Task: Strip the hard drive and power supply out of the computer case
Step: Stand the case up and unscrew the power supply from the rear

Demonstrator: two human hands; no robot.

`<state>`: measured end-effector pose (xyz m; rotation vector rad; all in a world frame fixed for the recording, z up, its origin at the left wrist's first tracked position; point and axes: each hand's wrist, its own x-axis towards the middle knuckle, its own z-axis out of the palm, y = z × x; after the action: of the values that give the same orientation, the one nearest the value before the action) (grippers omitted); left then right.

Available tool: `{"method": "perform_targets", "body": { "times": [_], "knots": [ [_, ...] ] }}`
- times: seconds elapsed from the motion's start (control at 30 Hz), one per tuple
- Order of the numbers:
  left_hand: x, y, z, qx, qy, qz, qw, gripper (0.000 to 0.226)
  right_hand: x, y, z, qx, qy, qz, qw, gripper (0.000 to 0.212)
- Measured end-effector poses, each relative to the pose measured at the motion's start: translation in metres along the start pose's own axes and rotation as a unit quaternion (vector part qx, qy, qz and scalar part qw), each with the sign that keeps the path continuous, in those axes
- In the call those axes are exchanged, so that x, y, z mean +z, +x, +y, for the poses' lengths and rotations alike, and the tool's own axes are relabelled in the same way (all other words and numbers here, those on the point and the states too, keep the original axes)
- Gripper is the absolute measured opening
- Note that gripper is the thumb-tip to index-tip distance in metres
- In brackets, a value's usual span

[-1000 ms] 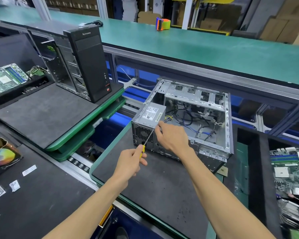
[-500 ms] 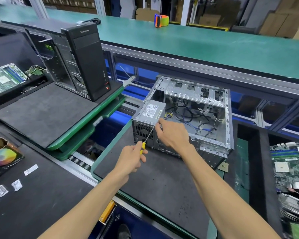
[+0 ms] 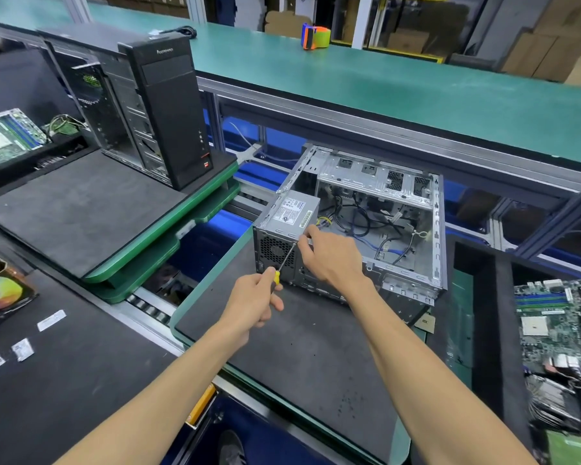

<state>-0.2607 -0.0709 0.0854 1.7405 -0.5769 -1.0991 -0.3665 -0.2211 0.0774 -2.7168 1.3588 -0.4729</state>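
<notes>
An open silver computer case (image 3: pixel 413 229) lies on its side on a black foam mat (image 3: pixel 299 347). The grey power supply (image 3: pixel 291 213) with a white label sits in the case's near left corner, loose cables (image 3: pixel 376 223) behind it. My left hand (image 3: pixel 254 298) grips a yellow-handled screwdriver (image 3: pixel 284 261) whose tip meets the case's rear panel beside the fan grille. My right hand (image 3: pixel 332 256) rests on the case's rear top edge, fingers pinching near the screwdriver tip. No hard drive shows.
A black Lenovo tower (image 3: pixel 168 109) stands on a raised mat at the left. Motherboards lie at the far left (image 3: pixel 4 135) and in a bin at the right (image 3: pixel 560 323). A tape dispenser (image 3: pixel 314 36) sits on the green bench behind. Small packets (image 3: pixel 22 350) lie lower left.
My head has dropped a little closer, so the case looks larger. Both hands stay at the rear panel with the screwdriver on the same spot.
</notes>
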Motion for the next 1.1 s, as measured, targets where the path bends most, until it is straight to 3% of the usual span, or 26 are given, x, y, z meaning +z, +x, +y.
{"method": "perform_targets", "body": {
  "times": [0.17,0.27,0.47,0.73,0.8,0.97,1.1],
  "knots": [
    [0.002,-0.001,-0.003,0.044,0.053,0.051,0.996,0.039,0.000,-0.001,0.002,0.007,0.027,0.004,1.000,0.026],
    [-0.001,0.000,-0.005,0.048,0.003,0.070,0.996,0.028,-0.001,-0.002,0.002,-0.007,0.016,0.007,1.000,0.034],
    [-0.004,0.003,-0.006,-0.024,-0.047,-0.006,0.999,0.043,-0.001,-0.001,0.002,-0.015,0.000,0.012,1.000,0.033],
    [-0.006,0.004,-0.005,0.050,-0.010,0.069,0.996,0.028,-0.002,0.000,0.001,-0.009,0.001,-0.002,1.000,0.034],
    [-0.010,0.006,-0.005,0.038,-0.042,0.059,0.997,0.025,-0.002,0.000,0.002,-0.008,-0.002,0.002,1.000,0.034],
    [-0.007,0.005,-0.006,-0.029,-0.022,-0.001,0.999,0.048,-0.002,0.000,0.002,-0.010,-0.001,0.003,1.000,0.034],
    [-0.002,0.001,-0.005,0.005,0.011,0.028,1.000,0.035,-0.003,-0.001,0.001,-0.014,0.003,0.005,1.000,0.034]
  ]
}}
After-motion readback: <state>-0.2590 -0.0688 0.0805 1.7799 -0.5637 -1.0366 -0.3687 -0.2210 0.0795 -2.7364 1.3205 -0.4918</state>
